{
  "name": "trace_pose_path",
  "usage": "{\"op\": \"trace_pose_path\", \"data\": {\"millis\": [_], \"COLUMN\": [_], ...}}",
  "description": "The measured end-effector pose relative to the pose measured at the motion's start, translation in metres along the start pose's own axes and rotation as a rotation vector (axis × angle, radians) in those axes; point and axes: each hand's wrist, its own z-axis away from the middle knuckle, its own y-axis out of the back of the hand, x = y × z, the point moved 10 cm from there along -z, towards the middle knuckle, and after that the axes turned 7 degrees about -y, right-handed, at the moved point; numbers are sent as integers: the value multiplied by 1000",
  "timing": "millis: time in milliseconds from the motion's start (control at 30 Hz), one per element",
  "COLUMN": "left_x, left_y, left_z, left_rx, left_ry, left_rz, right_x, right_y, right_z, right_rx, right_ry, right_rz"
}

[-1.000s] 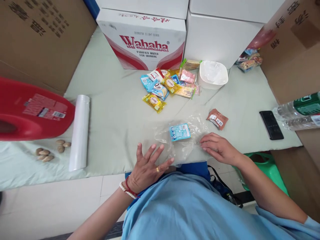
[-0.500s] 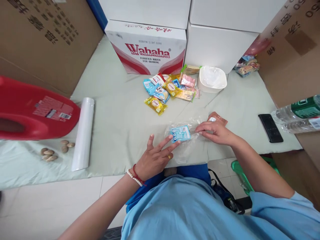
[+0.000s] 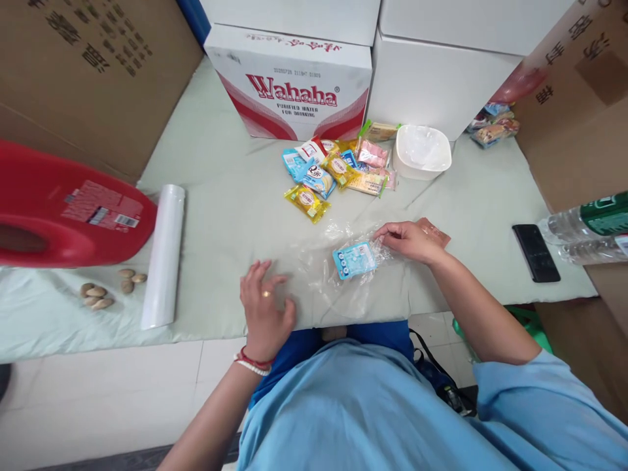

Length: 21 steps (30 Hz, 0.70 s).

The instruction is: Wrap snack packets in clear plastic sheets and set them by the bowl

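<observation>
Nearest, at the table's front edge, the left hand (image 3: 265, 311) is lying palm down on the pale green cloth (image 3: 220, 203). Its fingers are loosely bent and it is gripping nothing. It is resting just left of a crumpled clear plastic film (image 3: 338, 288); whether its fingertips are touching the film cannot be told. A blue packet (image 3: 354, 260) is sitting in the middle of that film, tilted a little. At the film's far right edge, the right hand (image 3: 407, 241) is reaching in from the right, its fingertips pinching the plastic close beside the packet. A brown packet (image 3: 436, 230) is showing from under that hand.

To the left, a white roll (image 3: 164, 255) is lying lengthwise, with a few nuts (image 3: 105, 291) near it and a red jug (image 3: 63, 216) on its side further left. To the right, a black phone (image 3: 536, 252) is lying flat. Farther off, a pile of snack packets (image 3: 333, 173) is lying beside a white bowl (image 3: 422, 152), and a Wahaha box (image 3: 294, 91) is standing behind them.
</observation>
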Motion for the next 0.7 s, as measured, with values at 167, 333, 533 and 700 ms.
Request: {"op": "trace_pose_path", "data": {"millis": [167,333,533,700], "left_x": [94,95,10,-20], "left_y": [-11,-37,-44,-51], "left_z": [22,-11,-29,-20], "left_rx": [-49,-144,-191,-164], "left_ry": [-541,-453,69,293], "left_rz": [-53,-23,281,363], "right_x": [-3,-1,3,9], "right_y": [-9,-6,4,4], "right_z": [-5,-7,-12,-22], "right_rx": [-19,-32,-55,-50], "right_ry": [7,-20,-83,-93], "right_rz": [-20,-26,-41,-61]}}
